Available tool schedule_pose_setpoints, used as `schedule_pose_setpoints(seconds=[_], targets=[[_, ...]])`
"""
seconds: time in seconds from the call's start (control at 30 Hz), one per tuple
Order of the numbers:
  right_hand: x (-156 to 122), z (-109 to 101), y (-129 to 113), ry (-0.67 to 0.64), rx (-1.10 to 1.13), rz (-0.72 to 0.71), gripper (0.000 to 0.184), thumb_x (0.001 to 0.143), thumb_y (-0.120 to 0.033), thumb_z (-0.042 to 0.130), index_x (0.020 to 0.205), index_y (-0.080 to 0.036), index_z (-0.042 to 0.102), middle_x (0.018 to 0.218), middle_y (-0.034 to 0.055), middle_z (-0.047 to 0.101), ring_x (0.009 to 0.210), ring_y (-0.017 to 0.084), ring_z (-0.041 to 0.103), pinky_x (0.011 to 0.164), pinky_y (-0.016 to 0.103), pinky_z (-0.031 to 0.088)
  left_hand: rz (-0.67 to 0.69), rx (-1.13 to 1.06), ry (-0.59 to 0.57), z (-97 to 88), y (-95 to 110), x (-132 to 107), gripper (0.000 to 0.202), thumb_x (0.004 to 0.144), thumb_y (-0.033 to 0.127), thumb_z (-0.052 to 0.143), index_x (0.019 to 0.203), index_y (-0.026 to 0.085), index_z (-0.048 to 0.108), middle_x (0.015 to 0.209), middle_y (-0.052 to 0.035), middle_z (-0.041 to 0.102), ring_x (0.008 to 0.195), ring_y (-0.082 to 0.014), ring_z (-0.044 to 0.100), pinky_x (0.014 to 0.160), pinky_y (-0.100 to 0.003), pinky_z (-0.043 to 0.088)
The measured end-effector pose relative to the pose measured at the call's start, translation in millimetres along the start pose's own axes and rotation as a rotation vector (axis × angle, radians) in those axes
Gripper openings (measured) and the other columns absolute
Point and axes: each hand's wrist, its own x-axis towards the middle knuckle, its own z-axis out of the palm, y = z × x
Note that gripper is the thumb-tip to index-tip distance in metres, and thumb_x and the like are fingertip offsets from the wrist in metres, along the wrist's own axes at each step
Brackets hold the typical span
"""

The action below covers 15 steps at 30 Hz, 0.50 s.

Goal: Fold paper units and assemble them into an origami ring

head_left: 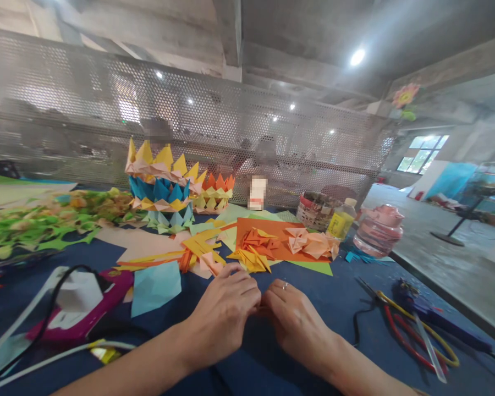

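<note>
My left hand (233, 302) and my right hand (295, 316) meet at the front middle of the table, fingers curled inward and closed. Between their fingertips is something small, mostly hidden, that I cannot make out. Just beyond my left hand lie folded yellow paper pieces (251, 260) and folded orange pieces (259, 242). Pale pink folded pieces (311, 243) rest on an orange sheet (247, 224). To the left are yellow paper strips (200, 245) and a light blue sheet (157, 287).
Stacked folded-paper rings (160, 190) stand at the back left, near a green paper heap (37, 220). A magenta power strip (82, 319) with cables lies left. Scissors (412, 330) and a glue gun (441, 313) lie right. A pink jug (379, 231) and yellow-labelled bottle (341, 220) stand behind.
</note>
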Motion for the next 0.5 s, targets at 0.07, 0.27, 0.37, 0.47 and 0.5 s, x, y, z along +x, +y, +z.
schedule_pose_setpoints(seconds=[0.07, 0.27, 0.37, 0.47, 0.5], targets=[[1.2, -1.6, -0.5, 0.032, 0.03, -0.01, 0.02, 0.089, -0.008, 0.043, 0.076, -0.016, 0.055, 0.069, 0.0041, 0.057, 0.067, 0.016, 0.048, 0.06, 0.027, 0.039, 0.009, 0.011, 0.01, -1.1, -0.9, 0.3, 0.018, 0.083, 0.007, 0.043, 0.068, 0.017, 0.046, 0.067, 0.0008, 0.051, 0.07, -0.0149, 0.046, 0.083, -0.034, 0.033], [2.9, -2.9, 0.3, 0.06, 0.115, 0.027, 0.014, 0.093, -0.016, 0.046, 0.082, -0.016, 0.055, 0.075, 0.0041, 0.06, 0.072, 0.016, 0.052, 0.064, 0.026, 0.041, -0.002, 0.027, 0.026, 0.1, -9.2, 0.4, 0.019, 0.086, 0.007, 0.042, 0.071, 0.017, 0.049, 0.071, 0.0006, 0.053, 0.074, -0.0154, 0.047, 0.087, -0.035, 0.032], [2.3, -1.7, 0.6, 0.057, 0.115, 0.051, 0.011, 0.092, -0.016, 0.047, 0.084, -0.016, 0.055, 0.075, 0.0038, 0.06, 0.071, 0.016, 0.053, 0.064, 0.026, 0.042, 0.009, 0.02, 0.028, 1.4, -9.8, 0.1, 0.019, 0.086, 0.007, 0.042, 0.072, 0.018, 0.05, 0.072, 0.0008, 0.054, 0.075, -0.0154, 0.048, 0.087, -0.035, 0.032], [2.3, -2.1, -0.7, 0.06, 0.106, 0.044, 0.012, 0.092, -0.017, 0.047, 0.083, -0.017, 0.056, 0.074, 0.0035, 0.06, 0.07, 0.015, 0.053, 0.063, 0.026, 0.042, 0.016, 0.031, 0.04, -0.3, -7.0, 0.0, 0.021, 0.085, 0.006, 0.041, 0.07, 0.017, 0.05, 0.07, 0.0008, 0.054, 0.073, -0.0149, 0.049, 0.088, -0.035, 0.032], [2.5, -2.5, -1.2, 0.058, 0.107, 0.044, 0.013, 0.092, -0.017, 0.047, 0.083, -0.017, 0.056, 0.074, 0.0035, 0.06, 0.07, 0.015, 0.053, 0.063, 0.026, 0.042, 0.016, 0.042, 0.041, -1.4, -5.9, 0.2, 0.022, 0.085, 0.006, 0.041, 0.069, 0.017, 0.05, 0.069, 0.0006, 0.054, 0.072, -0.0149, 0.049, 0.088, -0.035, 0.032]])
